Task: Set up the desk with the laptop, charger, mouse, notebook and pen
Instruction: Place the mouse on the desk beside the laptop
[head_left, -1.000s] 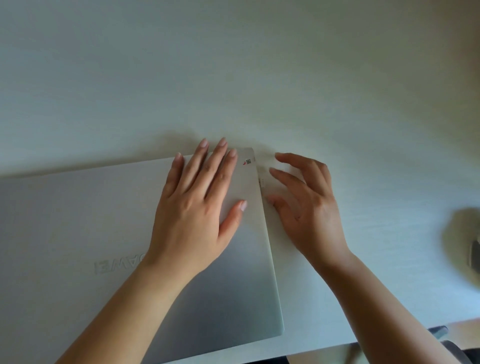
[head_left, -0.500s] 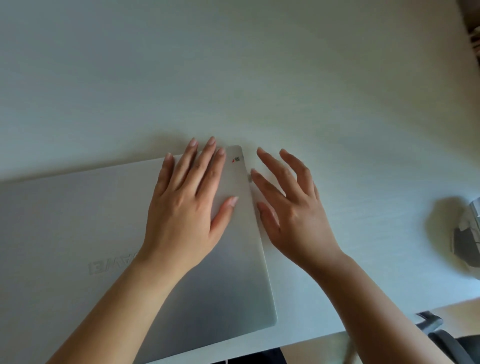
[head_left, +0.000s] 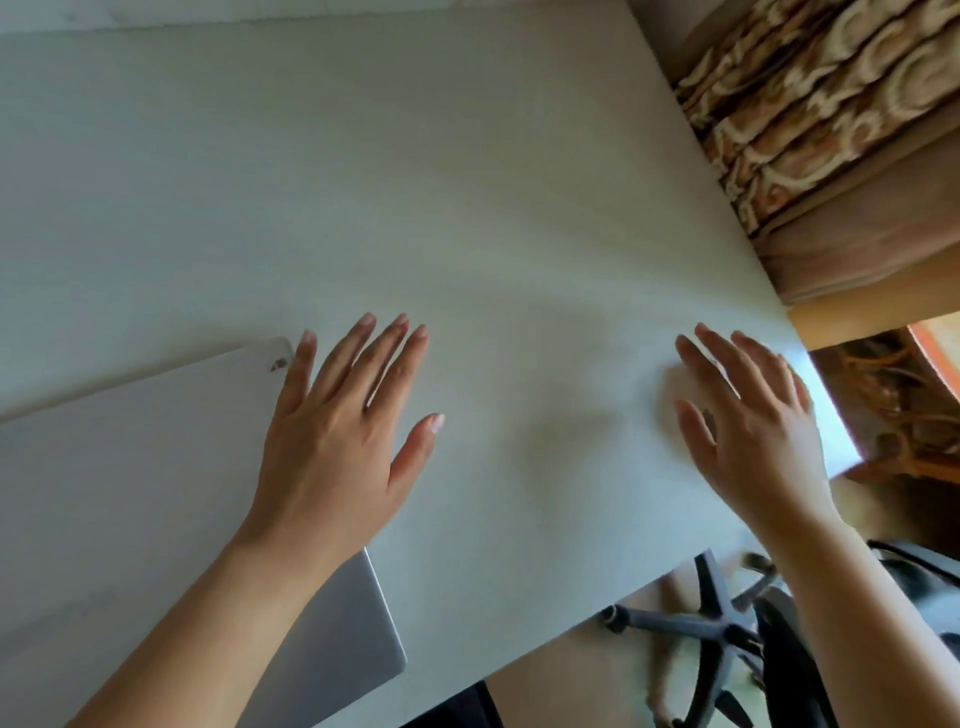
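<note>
Left hand: fingers spread, palm down, holding nothing. It lies over the right edge of the closed silver laptop; whether the palm touches the lid cannot be told. Fingertips reach past the laptop's far right corner, over bare desk.

Right hand: fingers spread and slightly blurred, palm down, empty. It is over the desk near the right edge, well apart from the laptop. Contact with the surface cannot be told.

Laptop: lid shut, flat on the desk at lower left, turned at an angle to the desk's front edge, a small sticker near its far right corner. Its near right corner lies close to the front edge of the desk.

Desk: pale, plain top. No container in view.

Beyond the desk: patterned brown curtain at upper right; dark office chair with star base below the front edge, lower right.
</note>
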